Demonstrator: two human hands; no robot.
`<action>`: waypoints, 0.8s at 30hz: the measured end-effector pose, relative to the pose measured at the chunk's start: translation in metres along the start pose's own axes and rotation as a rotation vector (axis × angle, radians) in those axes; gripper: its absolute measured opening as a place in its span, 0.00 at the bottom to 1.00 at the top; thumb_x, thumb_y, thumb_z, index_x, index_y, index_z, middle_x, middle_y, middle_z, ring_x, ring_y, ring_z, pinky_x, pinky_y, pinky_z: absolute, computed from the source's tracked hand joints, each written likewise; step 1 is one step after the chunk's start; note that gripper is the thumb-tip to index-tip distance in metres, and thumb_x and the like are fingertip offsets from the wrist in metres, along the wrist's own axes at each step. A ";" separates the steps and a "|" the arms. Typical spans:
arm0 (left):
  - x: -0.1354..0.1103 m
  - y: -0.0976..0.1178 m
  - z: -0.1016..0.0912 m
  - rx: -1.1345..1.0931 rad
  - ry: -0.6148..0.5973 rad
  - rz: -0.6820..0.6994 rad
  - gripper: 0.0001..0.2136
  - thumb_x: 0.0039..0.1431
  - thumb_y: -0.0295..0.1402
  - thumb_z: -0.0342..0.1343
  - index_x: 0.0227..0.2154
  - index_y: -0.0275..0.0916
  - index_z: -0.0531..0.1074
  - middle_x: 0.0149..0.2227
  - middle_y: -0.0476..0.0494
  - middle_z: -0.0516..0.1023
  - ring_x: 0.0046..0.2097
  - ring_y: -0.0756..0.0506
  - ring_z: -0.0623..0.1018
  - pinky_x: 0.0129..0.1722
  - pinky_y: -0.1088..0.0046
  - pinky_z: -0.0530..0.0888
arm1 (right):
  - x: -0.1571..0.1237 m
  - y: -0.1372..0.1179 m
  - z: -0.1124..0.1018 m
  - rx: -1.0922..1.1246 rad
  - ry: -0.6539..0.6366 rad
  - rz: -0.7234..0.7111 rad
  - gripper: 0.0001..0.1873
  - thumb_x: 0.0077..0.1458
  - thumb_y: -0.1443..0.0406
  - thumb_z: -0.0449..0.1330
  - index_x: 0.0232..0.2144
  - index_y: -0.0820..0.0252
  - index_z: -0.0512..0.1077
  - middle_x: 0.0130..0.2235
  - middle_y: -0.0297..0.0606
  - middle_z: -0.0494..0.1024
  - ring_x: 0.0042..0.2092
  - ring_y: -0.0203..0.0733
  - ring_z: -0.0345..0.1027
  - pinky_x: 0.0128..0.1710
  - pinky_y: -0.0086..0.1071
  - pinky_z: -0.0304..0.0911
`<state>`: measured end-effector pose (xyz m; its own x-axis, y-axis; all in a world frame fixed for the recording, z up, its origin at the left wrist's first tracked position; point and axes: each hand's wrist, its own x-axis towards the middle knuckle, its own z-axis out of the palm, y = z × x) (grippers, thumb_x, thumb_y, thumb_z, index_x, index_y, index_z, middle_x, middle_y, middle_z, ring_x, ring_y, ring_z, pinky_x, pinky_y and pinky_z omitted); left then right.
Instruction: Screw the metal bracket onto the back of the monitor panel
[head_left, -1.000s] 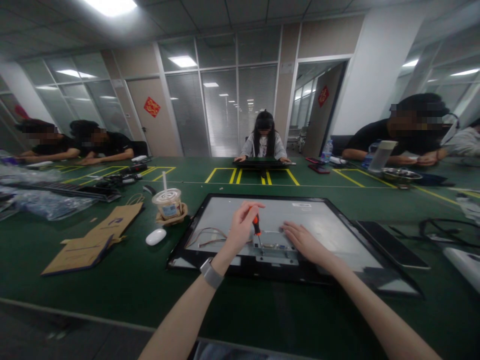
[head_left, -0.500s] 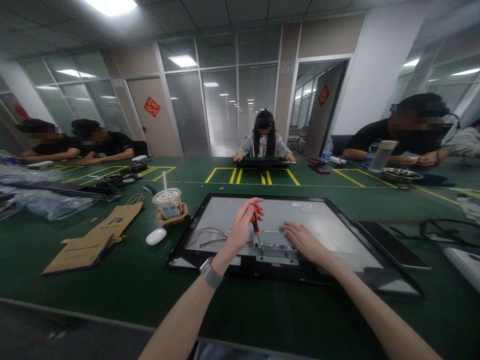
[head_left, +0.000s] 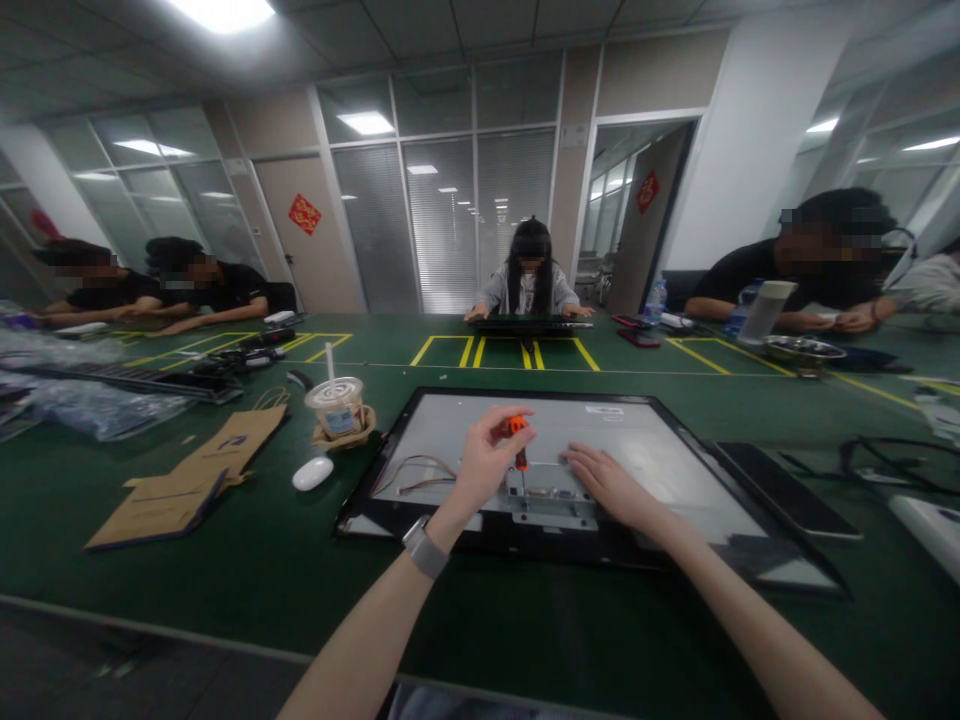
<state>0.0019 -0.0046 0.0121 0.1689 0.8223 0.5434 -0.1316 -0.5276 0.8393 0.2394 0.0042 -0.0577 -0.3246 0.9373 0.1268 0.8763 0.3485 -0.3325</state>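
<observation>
An orange-and-black screwdriver stands nearly upright, its handle gripped by the fingers of my left hand. Its shaft reaches down to the left part of a metal bracket with connector ports. That bracket sits near the front edge of a display panel, which lies with its grey metal back up inside a black frame. My right hand rests flat on the panel just right of the bracket, fingers stretched out and holding nothing. Thin wires lie on the panel's left side.
Left of the panel are a white mouse, a drink cup in a cardboard holder and a paper bag. A dark flat slab and black cables lie to the right. Several people sit around the green table.
My left hand has shifted slightly right and its fingers have turned around the screwdriver handle, which now stands more upright. My right hand stays in place.
</observation>
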 end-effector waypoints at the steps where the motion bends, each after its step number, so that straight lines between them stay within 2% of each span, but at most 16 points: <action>1: 0.000 0.000 0.000 -0.005 0.000 0.008 0.10 0.59 0.38 0.60 0.41 0.40 0.79 0.36 0.45 0.76 0.36 0.49 0.74 0.39 0.72 0.72 | 0.000 0.000 0.000 0.004 0.003 -0.003 0.32 0.68 0.54 0.36 0.59 0.61 0.69 0.64 0.49 0.66 0.67 0.52 0.55 0.66 0.55 0.46; 4: -0.001 0.001 0.001 -0.088 -0.050 -0.013 0.14 0.66 0.39 0.52 0.45 0.40 0.78 0.43 0.41 0.78 0.42 0.45 0.77 0.46 0.67 0.72 | 0.000 0.001 0.001 0.010 0.011 -0.006 0.31 0.68 0.54 0.36 0.58 0.61 0.69 0.64 0.50 0.66 0.67 0.52 0.56 0.66 0.56 0.46; 6: -0.001 0.000 0.001 -0.154 -0.095 -0.038 0.15 0.66 0.40 0.51 0.49 0.40 0.76 0.46 0.39 0.78 0.45 0.44 0.78 0.49 0.64 0.73 | 0.000 0.001 0.001 0.008 0.011 -0.006 0.31 0.68 0.54 0.37 0.59 0.61 0.69 0.65 0.50 0.66 0.67 0.52 0.56 0.66 0.56 0.46; 10: 0.000 -0.001 0.000 -0.144 -0.115 -0.045 0.15 0.63 0.40 0.56 0.49 0.39 0.76 0.41 0.40 0.79 0.39 0.46 0.79 0.45 0.66 0.74 | 0.001 0.002 0.002 0.008 0.010 -0.007 0.31 0.68 0.55 0.36 0.59 0.62 0.69 0.64 0.51 0.67 0.68 0.53 0.54 0.66 0.56 0.46; 15: 0.000 0.001 0.000 -0.006 -0.005 0.042 0.09 0.55 0.36 0.63 0.38 0.40 0.80 0.37 0.45 0.73 0.35 0.50 0.74 0.36 0.74 0.73 | 0.001 0.004 0.004 0.015 0.024 -0.010 0.31 0.68 0.54 0.37 0.59 0.63 0.69 0.64 0.51 0.67 0.67 0.54 0.56 0.65 0.56 0.47; 18: 0.001 0.002 0.000 -0.005 0.011 0.034 0.10 0.60 0.38 0.59 0.39 0.40 0.80 0.40 0.43 0.73 0.38 0.48 0.74 0.38 0.73 0.73 | 0.001 0.004 0.004 0.016 0.033 -0.016 0.31 0.68 0.55 0.37 0.58 0.62 0.70 0.64 0.51 0.67 0.66 0.53 0.57 0.65 0.56 0.48; 21: 0.001 0.001 0.001 -0.103 -0.033 -0.013 0.13 0.65 0.39 0.52 0.42 0.39 0.79 0.42 0.40 0.76 0.42 0.45 0.76 0.44 0.67 0.73 | 0.001 0.002 0.002 0.014 0.021 -0.015 0.31 0.68 0.55 0.37 0.58 0.63 0.70 0.64 0.52 0.67 0.67 0.53 0.56 0.65 0.56 0.47; 24: 0.001 0.000 0.001 -0.148 -0.062 -0.057 0.14 0.65 0.40 0.52 0.46 0.38 0.77 0.39 0.41 0.77 0.39 0.45 0.77 0.45 0.66 0.73 | 0.001 0.000 0.001 0.016 0.012 -0.008 0.31 0.68 0.54 0.37 0.58 0.63 0.70 0.64 0.52 0.67 0.67 0.54 0.55 0.65 0.56 0.47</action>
<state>0.0029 -0.0045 0.0129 0.2394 0.8327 0.4992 -0.2616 -0.4398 0.8591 0.2392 0.0050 -0.0587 -0.3269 0.9346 0.1405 0.8680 0.3557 -0.3465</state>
